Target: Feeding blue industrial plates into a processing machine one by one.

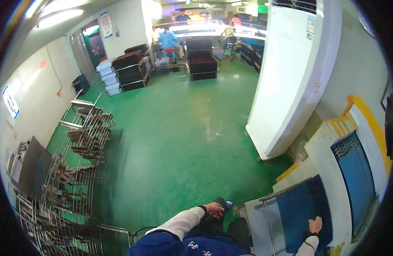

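Note:
My left hand (214, 209) hangs in front of my body, above my dark trousers and shoe (229, 204). Its fingers are loosely bent, and I see nothing in them. At the lower right my right hand (315, 225) is closed like a fist over a dark blue flat surface (296, 202). Whether it grips anything there is hidden. A thin metal bar (270, 224) crosses this blue piece, beside a pale grey section (255, 222).
Stacked metal-legged frames (83, 183) line the left wall. A tall white panel (282, 81) stands at right, near a machine with a blue belt (356, 175) and yellow frame. Dark crates (201, 64) and seated people (167, 39) are far ahead across the green floor (175, 132).

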### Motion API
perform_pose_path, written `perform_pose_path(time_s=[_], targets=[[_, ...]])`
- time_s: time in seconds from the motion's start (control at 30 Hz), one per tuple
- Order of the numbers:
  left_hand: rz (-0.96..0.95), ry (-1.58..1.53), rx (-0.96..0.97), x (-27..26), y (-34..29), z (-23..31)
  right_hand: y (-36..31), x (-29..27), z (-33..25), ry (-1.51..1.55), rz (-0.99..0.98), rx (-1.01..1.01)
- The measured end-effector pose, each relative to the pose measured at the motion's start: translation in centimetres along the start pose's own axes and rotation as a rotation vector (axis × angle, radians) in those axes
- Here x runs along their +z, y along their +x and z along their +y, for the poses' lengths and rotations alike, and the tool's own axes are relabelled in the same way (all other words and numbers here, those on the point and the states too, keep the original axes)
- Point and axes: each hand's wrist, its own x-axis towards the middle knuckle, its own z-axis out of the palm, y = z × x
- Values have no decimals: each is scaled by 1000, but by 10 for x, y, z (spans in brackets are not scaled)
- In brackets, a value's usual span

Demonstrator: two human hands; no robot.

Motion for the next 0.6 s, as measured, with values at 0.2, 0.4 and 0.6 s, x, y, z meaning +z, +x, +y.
perform_pose_path(time_s=[0.2, 0.4, 0.6], targets=[[20, -13, 22, 8, 1, 2, 16, 21, 57, -144, 50, 9], [95, -12, 58, 5, -22, -6, -3, -13, 6, -48, -65, 95], [137, 30, 62, 8, -33, -2, -6, -4, 7, -135, 2, 29]])
